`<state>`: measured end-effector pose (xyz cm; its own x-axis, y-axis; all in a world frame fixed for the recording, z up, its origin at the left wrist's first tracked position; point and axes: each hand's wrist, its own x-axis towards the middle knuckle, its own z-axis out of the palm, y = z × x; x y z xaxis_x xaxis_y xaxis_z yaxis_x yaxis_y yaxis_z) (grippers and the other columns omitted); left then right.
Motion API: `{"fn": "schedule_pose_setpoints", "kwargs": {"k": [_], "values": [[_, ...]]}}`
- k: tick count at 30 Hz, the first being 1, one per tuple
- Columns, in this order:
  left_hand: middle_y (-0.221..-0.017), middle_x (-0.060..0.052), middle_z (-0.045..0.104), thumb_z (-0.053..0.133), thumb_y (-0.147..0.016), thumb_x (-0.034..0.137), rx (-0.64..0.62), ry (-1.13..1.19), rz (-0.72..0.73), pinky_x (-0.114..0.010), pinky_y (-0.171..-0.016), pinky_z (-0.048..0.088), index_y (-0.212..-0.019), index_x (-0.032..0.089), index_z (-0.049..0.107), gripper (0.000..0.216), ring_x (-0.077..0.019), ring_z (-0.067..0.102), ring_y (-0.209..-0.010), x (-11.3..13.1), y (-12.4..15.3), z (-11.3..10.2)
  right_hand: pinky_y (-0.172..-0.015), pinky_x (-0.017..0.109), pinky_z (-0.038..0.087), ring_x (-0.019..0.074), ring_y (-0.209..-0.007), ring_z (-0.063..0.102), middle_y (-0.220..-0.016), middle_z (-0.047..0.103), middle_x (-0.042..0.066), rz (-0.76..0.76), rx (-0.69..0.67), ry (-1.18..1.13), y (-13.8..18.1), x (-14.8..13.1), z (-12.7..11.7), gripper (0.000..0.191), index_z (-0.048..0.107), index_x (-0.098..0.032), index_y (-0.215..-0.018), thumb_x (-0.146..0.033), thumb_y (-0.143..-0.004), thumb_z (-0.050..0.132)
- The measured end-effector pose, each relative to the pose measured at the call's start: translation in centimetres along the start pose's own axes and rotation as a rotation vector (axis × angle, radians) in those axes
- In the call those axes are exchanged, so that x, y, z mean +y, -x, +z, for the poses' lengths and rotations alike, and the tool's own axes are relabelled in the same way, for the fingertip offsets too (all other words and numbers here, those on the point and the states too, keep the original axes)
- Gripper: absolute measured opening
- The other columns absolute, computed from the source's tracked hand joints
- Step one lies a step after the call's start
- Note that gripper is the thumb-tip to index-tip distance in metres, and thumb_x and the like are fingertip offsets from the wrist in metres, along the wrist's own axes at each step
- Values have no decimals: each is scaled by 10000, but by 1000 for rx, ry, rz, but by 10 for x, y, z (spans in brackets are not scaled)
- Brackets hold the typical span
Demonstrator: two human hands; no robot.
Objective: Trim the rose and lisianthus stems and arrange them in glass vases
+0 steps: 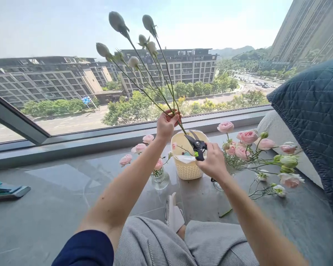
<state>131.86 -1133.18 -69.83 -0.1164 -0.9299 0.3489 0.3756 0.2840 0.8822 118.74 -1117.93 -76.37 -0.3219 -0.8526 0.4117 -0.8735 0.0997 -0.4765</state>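
Observation:
My left hand (168, 125) is closed round the stems of several white flower buds (118, 23), which fan up and left in front of the window. In my right hand (215, 162) is a pair of black pruning shears (197, 144), blades parted at the lower ends of those stems. Whether the blades touch a stem I cannot tell. Beneath both hands stands a cream woven-pattern bin (189, 170) with a white liner and some cuttings inside. Pink flowers (138, 148) stand in a ribbed glass vase (161, 180) left of the bin.
More pink flowers (247, 137) and loose stems spread over the grey tiled floor (58, 214) at right. A dark quilted cover (310, 111) hangs over a white piece behind them. Teal items (0, 186) lie far left. The window sill (122, 137) runs behind the bin.

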Motion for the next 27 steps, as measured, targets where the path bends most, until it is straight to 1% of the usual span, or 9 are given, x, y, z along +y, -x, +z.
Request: {"fn": "schedule_pose_setpoints", "kwargs": {"k": [3,6,10,16,22,27], "values": [[-909,-68,725,664,-735,79,15,-27,20,-393,-825,565,-931,161,588,226,-183,692,-851,8,-5,1,-899,439,407,319,-1021,515,-1084,544,152,-8,20,32,-14,-8,0,599,507,-130,-1161,-342,-613,620],[-911,-69,724,665,-730,88,6,-43,45,-375,-804,567,-934,156,593,227,-169,690,-817,9,-6,3,-895,433,396,320,-1018,513,-1086,546,151,-10,5,46,-24,-14,3,575,516,-131,-1141,-354,-621,624],[-865,-51,722,669,-725,103,-10,-43,67,-339,-810,561,-898,159,577,204,-150,689,-812,1,-4,7,-893,418,383,317,-1036,509,-1097,556,155,-9,-53,33,-27,-17,8,535,525,-139,-1121,-366,-647,624],[-855,-58,708,711,-704,142,12,-82,130,-386,-911,518,-875,160,556,231,-183,703,-873,-17,-4,12,-913,418,367,318,-1077,497,-1129,556,159,8,-100,58,-30,-17,15,549,516,-141,-1130,-398,-661,640],[-805,-26,712,698,-708,123,45,-67,97,-363,-902,526,-851,180,511,242,-156,708,-813,-24,-4,11,-906,418,377,303,-1051,519,-1112,564,152,0,-141,66,-34,-12,20,530,514,-141,-1127,-427,-697,631],[-793,-24,697,663,-718,89,64,-71,60,-364,-903,513,-842,172,501,220,-152,702,-799,-27,-4,8,-842,368,423,279,-990,553,-1054,583,125,-50,-190,62,-35,-8,22,471,516,-151,-1091,-421,-719,619]]}}
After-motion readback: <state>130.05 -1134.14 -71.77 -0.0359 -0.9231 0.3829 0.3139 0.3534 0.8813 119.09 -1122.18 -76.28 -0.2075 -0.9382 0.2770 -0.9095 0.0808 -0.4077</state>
